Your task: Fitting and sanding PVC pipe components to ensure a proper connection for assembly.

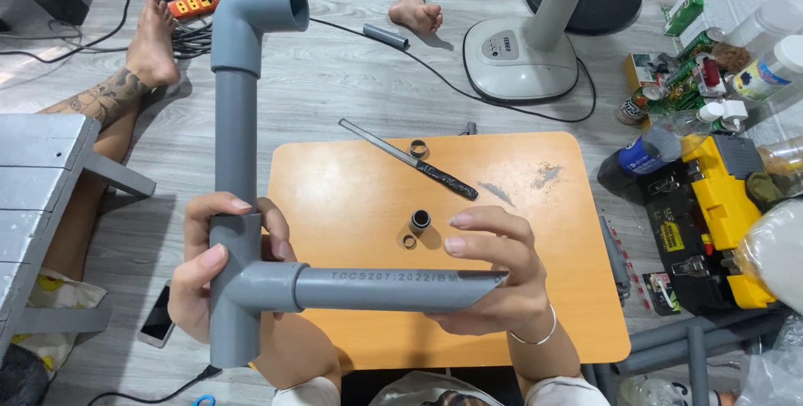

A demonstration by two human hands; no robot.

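I hold a grey plastic pipe assembly above a low orange table. An upright pipe with an elbow on top runs down into a tee fitting. My left hand is wrapped around that tee. A horizontal pipe sticks out of the tee to the right, and my right hand grips its far end. On the table beyond my hands lie a small hand saw with a black handle and three short pipe rings.
A white floor fan stands beyond the table. A yellow and black toolbox and cluttered containers sit at the right. Grey pipes lie at lower right. A phone lies on the floor left, near a grey bench. Another person's feet rest ahead.
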